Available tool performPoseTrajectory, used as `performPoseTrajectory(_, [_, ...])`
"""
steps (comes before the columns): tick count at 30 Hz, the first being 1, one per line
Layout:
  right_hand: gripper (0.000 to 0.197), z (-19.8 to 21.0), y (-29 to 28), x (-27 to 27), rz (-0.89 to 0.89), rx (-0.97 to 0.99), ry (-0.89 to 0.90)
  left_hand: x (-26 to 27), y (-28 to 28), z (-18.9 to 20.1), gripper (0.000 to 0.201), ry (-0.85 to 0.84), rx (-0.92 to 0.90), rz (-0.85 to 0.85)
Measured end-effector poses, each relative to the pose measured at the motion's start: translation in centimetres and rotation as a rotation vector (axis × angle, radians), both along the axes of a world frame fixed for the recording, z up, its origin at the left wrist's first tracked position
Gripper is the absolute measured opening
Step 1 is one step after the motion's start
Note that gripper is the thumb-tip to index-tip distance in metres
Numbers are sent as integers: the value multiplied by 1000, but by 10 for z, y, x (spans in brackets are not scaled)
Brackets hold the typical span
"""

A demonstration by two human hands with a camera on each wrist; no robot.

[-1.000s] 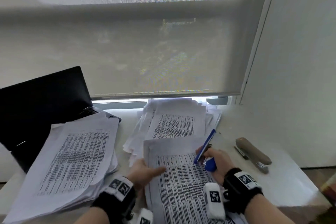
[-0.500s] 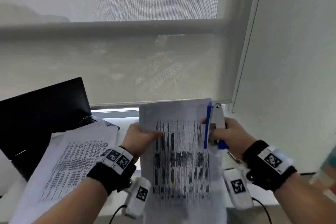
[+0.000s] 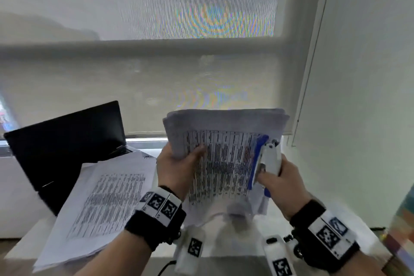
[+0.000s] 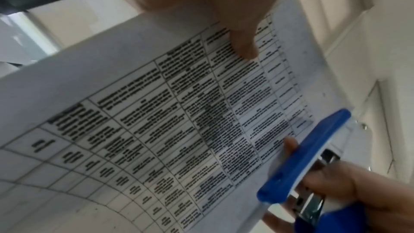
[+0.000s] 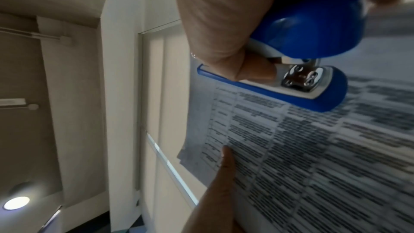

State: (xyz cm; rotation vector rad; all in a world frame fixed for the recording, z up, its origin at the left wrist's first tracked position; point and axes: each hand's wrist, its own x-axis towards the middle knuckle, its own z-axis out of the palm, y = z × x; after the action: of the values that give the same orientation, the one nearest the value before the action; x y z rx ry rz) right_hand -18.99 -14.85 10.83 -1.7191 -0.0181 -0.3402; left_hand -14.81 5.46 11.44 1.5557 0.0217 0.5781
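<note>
A sheaf of printed table pages [image 3: 224, 159] stands upright in the air above the desk. My left hand [image 3: 177, 166] grips its left edge, thumb lying across the print [image 4: 241, 45]. My right hand [image 3: 280, 177] holds a blue and white stapler [image 3: 262, 159] whose jaws straddle the sheaf's right edge. The wrist views show the stapler [image 4: 309, 155] [image 5: 291, 84] lying against the sheets [image 5: 313, 157], with the right fingers wrapped round its body.
An open black laptop [image 3: 65, 141] sits at the left of the white desk [image 3: 235, 242]. In front of it lies another stack of printed pages [image 3: 105, 204]. A roller blind [image 3: 139, 51] covers the window behind, and a white wall [image 3: 363, 96] closes the right side.
Both hands lifted the sheaf from the desk to upright in front of the window. The stapler went from held above the page to straddling its right edge.
</note>
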Motion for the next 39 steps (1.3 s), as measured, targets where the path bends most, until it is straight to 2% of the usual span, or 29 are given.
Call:
performPoseTrajectory(3, [27, -2, 6, -14, 66, -18, -38, -8, -7, 1, 22, -16, 49, -40])
performPoseTrajectory(5, [23, 2, 11, -22, 83, -58, -124, -11, -13, 3, 28, -33, 21, -52])
performPoseTrajectory(7, [28, 5, 11, -26, 68, -70, -168, -8, -13, 3, 34, -29, -2, -31])
performPoseTrajectory(11, [26, 2, -2, -22, 20, -42, -98, -8, -8, -3, 38, 16, -86, -7])
performPoseTrajectory(16, [25, 3, -4, -27, 9, -13, -113, -11, -13, -2, 22, -10, -75, -66])
performPoseTrajectory(23, [21, 1, -1, -40, -8, -53, -154, -16, -14, -6, 17, -20, -34, -122])
performPoseTrajectory(27, [29, -7, -3, -36, 38, -27, -131, -16, -13, -6, 4, -35, -42, -147])
performPoseTrajectory(29, [26, -6, -2, -36, 55, -40, -135, -15, -13, -6, 7, -33, -21, -183])
performPoseTrajectory(32, [42, -7, -3, -35, 57, -15, -139, -10, -10, -11, 10, -4, 1, -189])
performPoseTrajectory(34, [46, -8, -4, -34, 50, -11, -144, -8, -8, -15, 15, 36, -9, -202])
performPoseTrajectory(37, [41, -11, -3, -34, 39, -29, -144, -9, -6, -19, 12, 54, -82, -215])
performPoseTrajectory(39, [32, -12, -2, -36, 36, -45, -145, -10, -7, -19, 21, 31, -72, -206])
